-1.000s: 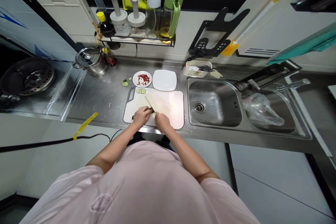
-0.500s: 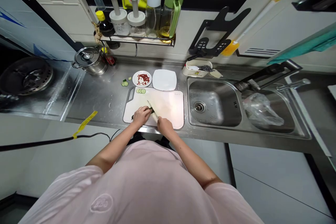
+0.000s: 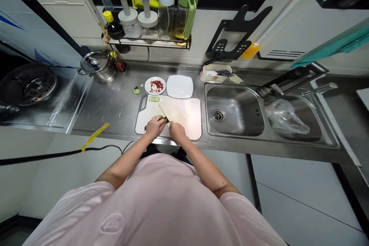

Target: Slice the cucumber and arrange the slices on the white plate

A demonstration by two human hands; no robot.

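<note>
On a white cutting board (image 3: pixel 187 113), my left hand (image 3: pixel 156 126) presses down on a dark green cucumber (image 3: pixel 167 120), its fingers bent round it. The cucumber is mostly hidden under that hand. My right hand (image 3: pixel 177 131) is closed on the handle of a knife (image 3: pixel 163 111), whose blade points up and left beside the cucumber's right end. Pale green slices (image 3: pixel 153 99) lie at the board's upper left. Behind the board are a round plate (image 3: pixel 147 85) with chopped red pieces (image 3: pixel 156 86) and an empty square white plate (image 3: pixel 180 86).
A double sink (image 3: pixel 235 111) with a plastic bag (image 3: pixel 285 117) is at the right. A lidded pot (image 3: pixel 98 67) and a wok (image 3: pixel 27 84) stand at the left. Bottles and jars fill the wall rack (image 3: pixel 150 42). Cucumber scraps (image 3: pixel 136 91) lie left of the round plate.
My right hand and the knife have shifted slightly to the left and up, closer to my left hand. My left hand stays almost in place on the cucumber.
</note>
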